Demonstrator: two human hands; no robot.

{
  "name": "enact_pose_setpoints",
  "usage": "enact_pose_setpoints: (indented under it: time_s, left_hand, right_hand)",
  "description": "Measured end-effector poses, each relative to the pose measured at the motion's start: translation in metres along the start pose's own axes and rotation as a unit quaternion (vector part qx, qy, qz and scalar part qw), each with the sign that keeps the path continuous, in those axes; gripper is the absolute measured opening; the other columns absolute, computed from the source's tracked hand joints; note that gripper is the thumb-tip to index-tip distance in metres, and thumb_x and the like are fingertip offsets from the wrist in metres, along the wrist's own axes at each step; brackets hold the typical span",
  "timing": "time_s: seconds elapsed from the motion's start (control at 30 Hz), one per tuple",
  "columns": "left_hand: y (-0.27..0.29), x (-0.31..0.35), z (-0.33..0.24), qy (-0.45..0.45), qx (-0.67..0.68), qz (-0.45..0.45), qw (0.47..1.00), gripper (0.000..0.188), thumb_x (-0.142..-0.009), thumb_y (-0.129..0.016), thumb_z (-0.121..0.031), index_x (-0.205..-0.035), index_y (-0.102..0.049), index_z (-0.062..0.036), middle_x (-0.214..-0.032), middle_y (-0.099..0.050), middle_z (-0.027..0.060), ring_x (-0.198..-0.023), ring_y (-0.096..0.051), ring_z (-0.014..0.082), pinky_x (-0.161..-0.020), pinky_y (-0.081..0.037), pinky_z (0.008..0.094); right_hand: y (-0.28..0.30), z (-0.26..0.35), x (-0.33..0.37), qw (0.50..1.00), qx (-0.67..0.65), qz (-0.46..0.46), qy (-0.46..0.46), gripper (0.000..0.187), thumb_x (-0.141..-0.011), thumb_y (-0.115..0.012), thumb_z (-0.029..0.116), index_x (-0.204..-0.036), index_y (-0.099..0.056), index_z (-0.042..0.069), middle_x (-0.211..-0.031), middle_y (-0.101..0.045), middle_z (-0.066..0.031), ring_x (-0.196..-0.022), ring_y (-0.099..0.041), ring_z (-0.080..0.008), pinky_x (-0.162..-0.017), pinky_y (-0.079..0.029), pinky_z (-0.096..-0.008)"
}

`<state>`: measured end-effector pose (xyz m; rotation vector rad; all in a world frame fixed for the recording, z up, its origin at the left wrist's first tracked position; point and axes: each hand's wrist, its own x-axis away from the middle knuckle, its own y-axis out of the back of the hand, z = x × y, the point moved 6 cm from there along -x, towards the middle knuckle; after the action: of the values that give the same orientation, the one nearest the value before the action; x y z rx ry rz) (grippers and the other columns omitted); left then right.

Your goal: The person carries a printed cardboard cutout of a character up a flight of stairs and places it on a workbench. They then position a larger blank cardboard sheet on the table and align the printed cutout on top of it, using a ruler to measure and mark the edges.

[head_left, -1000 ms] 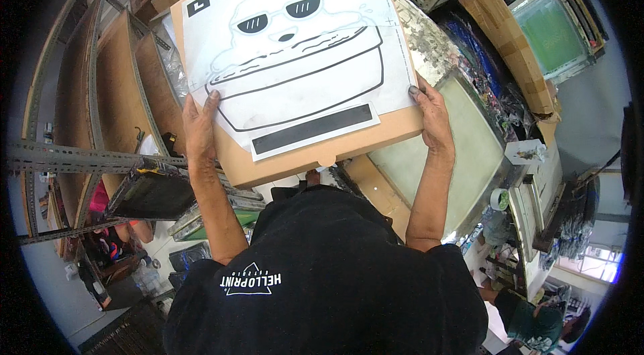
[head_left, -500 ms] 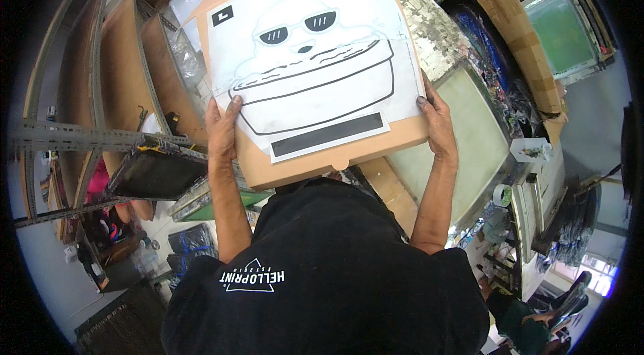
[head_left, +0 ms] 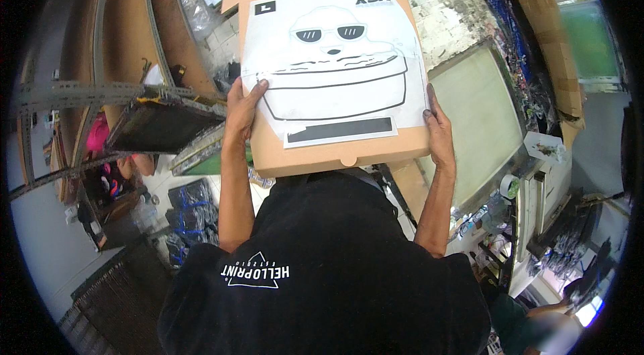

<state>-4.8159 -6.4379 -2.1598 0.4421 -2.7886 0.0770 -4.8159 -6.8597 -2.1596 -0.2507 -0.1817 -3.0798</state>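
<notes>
With fingers clamped on the flat tan cardboard box (head_left: 312, 160), left hand (head_left: 243, 112) at its left edge, right hand (head_left: 439, 132) at its right, support it level between both, pressing evenly. Count: one box; on it, one white rectangular paper sheet (head_left: 335, 100), one narrow black-and-white paper strip (head_left: 341, 131); right of it, one pale rectangular framed panel (head_left: 479, 100).

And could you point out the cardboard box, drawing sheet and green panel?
Cardboard box (head_left: 305, 156), head view: bare strip near its lower edge.
Drawing sheet (head_left: 334, 80), head view: its middle, on the drawn bowl.
Green panel (head_left: 588, 43), head view: middle of its green face.
</notes>
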Motion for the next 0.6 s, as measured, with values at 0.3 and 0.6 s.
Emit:
enact_pose_setpoints:
  time_s: [0.3, 0.6]
  left_hand:
    - [0.018, -0.012, 0.093, -0.004, 0.067, 0.031, 0.997, 0.047, -0.085, -0.073, -0.012, -0.122, -0.05, 0.0059, -0.109, -0.065, 0.015, -0.093, -0.064, 0.0189, -0.081, -0.053, 0.0306]
    - [0.018, -0.006, 0.131, 0.007, 0.068, 0.056, 0.996, 0.048, -0.085, -0.072, -0.011, -0.123, -0.049, 0.0065, -0.11, -0.064, 0.0173, -0.095, -0.064, 0.0209, -0.084, -0.052, 0.0321]
  right_hand:
    - [-0.025, -0.069, 0.042, 0.999, 0.042, -0.023, -0.004, 0.059, -0.089, -0.035, -0.004, -0.148, -0.032, -0.002, -0.154, -0.033, -0.0127, -0.142, -0.031, -0.0212, -0.114, -0.022, -0.0294]
    - [-0.034, -0.088, 0.067, 0.993, 0.084, -0.067, -0.039, 0.06, -0.088, -0.035, -0.004, -0.148, -0.032, -0.001, -0.154, -0.033, -0.0129, -0.142, -0.031, -0.0215, -0.114, -0.022, -0.0292]
